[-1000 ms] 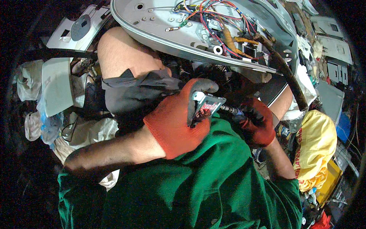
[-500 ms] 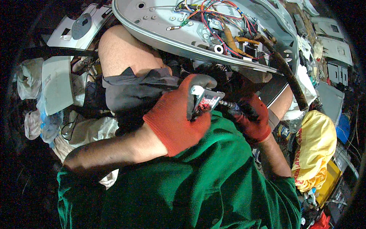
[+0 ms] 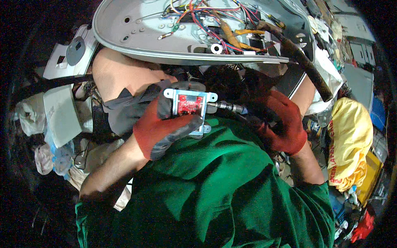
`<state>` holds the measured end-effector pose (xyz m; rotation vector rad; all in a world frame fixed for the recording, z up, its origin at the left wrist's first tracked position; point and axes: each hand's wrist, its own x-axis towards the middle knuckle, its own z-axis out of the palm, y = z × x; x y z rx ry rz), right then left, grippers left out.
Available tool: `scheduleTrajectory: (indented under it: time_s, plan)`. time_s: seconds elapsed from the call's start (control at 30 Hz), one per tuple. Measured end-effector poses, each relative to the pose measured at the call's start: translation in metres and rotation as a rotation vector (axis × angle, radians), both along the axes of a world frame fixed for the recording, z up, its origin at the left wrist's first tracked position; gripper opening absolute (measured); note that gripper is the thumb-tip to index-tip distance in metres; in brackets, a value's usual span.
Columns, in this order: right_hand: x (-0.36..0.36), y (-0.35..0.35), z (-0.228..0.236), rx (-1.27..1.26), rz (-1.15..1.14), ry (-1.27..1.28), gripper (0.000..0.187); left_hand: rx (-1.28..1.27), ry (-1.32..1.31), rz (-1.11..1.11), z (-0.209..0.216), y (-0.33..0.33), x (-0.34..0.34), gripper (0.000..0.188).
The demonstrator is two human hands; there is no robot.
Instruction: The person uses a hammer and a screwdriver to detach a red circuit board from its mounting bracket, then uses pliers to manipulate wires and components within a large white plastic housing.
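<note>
My left hand [image 3: 155, 131], in a red and black glove, is closed round a small metal-framed module. The red circuit board [image 3: 188, 103] of that module faces up inside its silvery frame [image 3: 202, 115], which has lugs at the corners. My right hand [image 3: 287, 126], gloved alike, is closed on a screwdriver [image 3: 233, 108] whose dark handle is mostly hidden in shadow. Its metal shaft points left, and the tip is at the frame's right side; whether it touches a screw I cannot tell. Both hands are above my lap, over a green shirt [image 3: 206, 177].
Beyond my hands lies a big grey plastic housing [image 3: 161, 51] with a tangle of coloured wires [image 3: 198, 12]. A long rusty bar [image 3: 308, 68] leans over its right rim. Pale panels [image 3: 62, 115] and bags are piled at the left, a yellow bag [image 3: 351, 140] at the right.
The module has turned from edge-on so its red board shows face up, and my left hand has moved left with it. My right hand has shifted slightly right. The whole view has shifted somewhat.
</note>
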<state>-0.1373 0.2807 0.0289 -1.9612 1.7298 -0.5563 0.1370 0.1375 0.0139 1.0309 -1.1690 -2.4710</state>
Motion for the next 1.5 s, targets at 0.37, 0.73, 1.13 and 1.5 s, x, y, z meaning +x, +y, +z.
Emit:
scheduleTrajectory:
  time_s: [0.37, 0.73, 1.13, 1.5]
  plan:
    - [0.004, -0.008, 0.011, -0.001, 0.001, -0.074, 0.045, -0.165, 0.007, -0.032, -0.010, 0.004, -0.003, 0.051]
    - [-0.004, -0.006, -0.020, -0.122, -0.029, -0.199, 0.043, -0.081, 0.024, -0.027, -0.007, 0.005, 0.000, 0.051]
    - [0.022, -0.018, 0.031, 0.012, -0.091, -0.062, 0.047, 0.342, 0.238, 0.079, -0.039, 0.004, 0.012, 0.057]
    - [0.023, -0.015, 0.033, -0.043, -0.074, -0.096, 0.047, 0.468, 0.178, 0.106, -0.037, -0.006, -0.002, 0.062]
